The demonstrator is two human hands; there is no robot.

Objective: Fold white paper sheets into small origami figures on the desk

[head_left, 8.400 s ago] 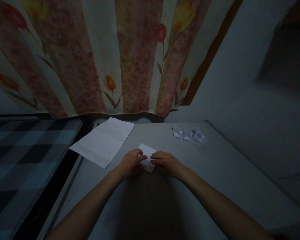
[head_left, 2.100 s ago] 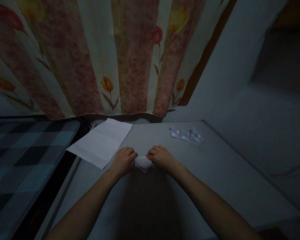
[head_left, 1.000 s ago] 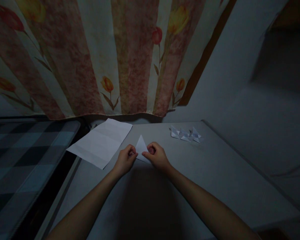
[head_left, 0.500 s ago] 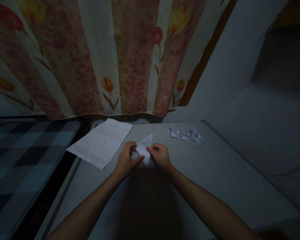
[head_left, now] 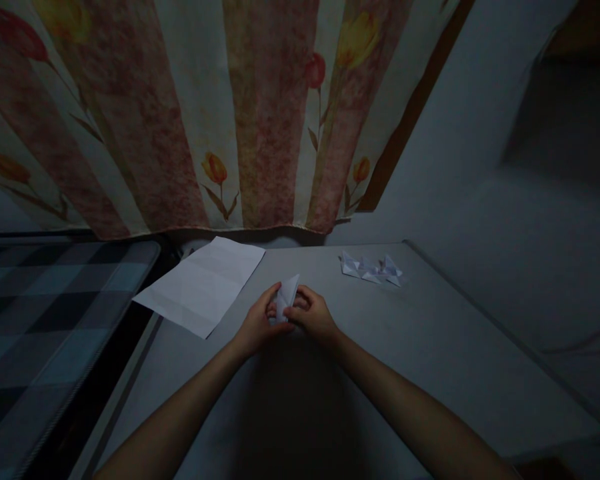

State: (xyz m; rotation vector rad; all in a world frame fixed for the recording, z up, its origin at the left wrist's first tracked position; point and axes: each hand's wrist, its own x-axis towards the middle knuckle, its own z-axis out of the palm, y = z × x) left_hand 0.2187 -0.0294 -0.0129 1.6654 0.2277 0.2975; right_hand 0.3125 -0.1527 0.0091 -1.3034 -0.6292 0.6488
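A small piece of folded white paper (head_left: 286, 298) is held between my two hands, just above the table, with one pointed corner sticking up. My left hand (head_left: 258, 321) grips its left side, thumb along the bottom and fingers curled behind. From the right, my right hand (head_left: 316, 313) pinches the paper with thumb and fingers. Part of the lower edge is hidden by the thumbs. Several folded paper shapes (head_left: 371, 269) with pointed tips stand in a row on the table, beyond my right hand.
A creased white sheet of paper (head_left: 200, 287) lies on the pale table (head_left: 420, 360), overhanging its left edge. A checked mattress (head_left: 55, 320) is at the left. Behind the table hang a striped tulip curtain (head_left: 273, 133) and a wall (head_left: 470, 200).
The folded paper has turned and now looks narrower, its sides brought closer together. My right hand has shifted slightly left and lower on it. The other papers have not moved.
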